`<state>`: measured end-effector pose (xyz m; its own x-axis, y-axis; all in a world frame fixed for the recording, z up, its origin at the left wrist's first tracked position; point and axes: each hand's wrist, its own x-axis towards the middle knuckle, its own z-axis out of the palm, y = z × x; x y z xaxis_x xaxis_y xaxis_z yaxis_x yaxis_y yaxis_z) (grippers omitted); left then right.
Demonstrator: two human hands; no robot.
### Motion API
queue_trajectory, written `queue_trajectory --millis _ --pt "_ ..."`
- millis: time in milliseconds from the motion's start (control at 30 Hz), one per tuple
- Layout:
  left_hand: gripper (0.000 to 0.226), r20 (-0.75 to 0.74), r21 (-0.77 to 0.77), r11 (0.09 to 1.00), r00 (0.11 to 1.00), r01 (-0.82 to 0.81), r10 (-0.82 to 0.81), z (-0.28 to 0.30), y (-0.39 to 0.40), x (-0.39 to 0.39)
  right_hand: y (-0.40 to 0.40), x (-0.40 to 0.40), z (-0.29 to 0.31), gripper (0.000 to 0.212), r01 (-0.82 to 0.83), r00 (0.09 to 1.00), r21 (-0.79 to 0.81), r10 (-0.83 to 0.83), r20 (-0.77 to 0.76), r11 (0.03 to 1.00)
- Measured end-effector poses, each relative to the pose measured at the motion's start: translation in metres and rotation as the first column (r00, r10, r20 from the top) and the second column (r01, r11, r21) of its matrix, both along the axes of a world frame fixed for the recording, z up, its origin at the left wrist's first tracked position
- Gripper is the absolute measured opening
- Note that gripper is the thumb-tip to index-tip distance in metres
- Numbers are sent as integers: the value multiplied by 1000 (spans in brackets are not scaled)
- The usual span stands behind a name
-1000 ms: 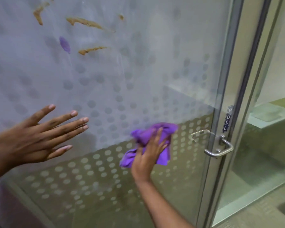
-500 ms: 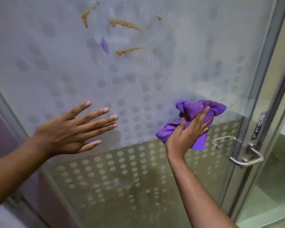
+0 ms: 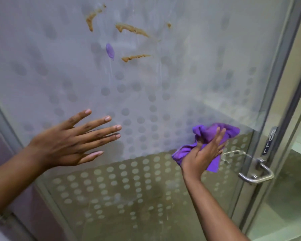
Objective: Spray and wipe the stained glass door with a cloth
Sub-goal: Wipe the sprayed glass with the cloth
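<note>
The frosted, dotted glass door (image 3: pixel 163 94) fills the view. Brown smears (image 3: pixel 132 29) and a purple blob (image 3: pixel 110 50) mark its upper part. My right hand (image 3: pixel 203 152) grips a bunched purple cloth (image 3: pixel 214 131) and holds it against the glass at the lower right, just left of the handle. My left hand (image 3: pixel 71 141) is flat with fingers spread at the lower left of the pane; I cannot tell if it touches the glass. No spray bottle is in view.
A steel lever handle (image 3: pixel 254 173) with a "PULL" plate (image 3: pixel 269 141) sits on the door's right edge. The metal frame (image 3: pixel 285 66) runs up beside it. A grey frame post (image 3: pixel 5 129) borders the pane on the left.
My right hand slid the cloth up and to the right along the glass, closer to the handle. My view shifted left and up, showing more of the stains. My left hand stays spread.
</note>
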<state>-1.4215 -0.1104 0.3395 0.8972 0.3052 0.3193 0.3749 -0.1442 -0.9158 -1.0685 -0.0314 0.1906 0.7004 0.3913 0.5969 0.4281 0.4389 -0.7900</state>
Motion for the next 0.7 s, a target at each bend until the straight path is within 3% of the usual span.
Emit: queue_trajectory --millis 267,400,533,633,700 --pt "68 17 -9 1000 1000 19 -19 2 -2 -1 19 15 170 68 98 968 171 -133 212 980" --pt "71 44 13 1000 999 6 -7 2 -2 -2 -1 -13 131 81 -2 904 160 -66 423 987" --pt "70 90 15 1000 996 -16 14 8 -8 1 -28 -25 43 90 -195 671 6 129 730 981" --pt "66 193 29 999 981 -28 22 17 -16 3 -22 0 63 83 -216 596 6 127 793 976" --pt "68 356 102 994 934 -49 10 35 -21 0 -14 14 111 78 -182 643 48 82 762 982"
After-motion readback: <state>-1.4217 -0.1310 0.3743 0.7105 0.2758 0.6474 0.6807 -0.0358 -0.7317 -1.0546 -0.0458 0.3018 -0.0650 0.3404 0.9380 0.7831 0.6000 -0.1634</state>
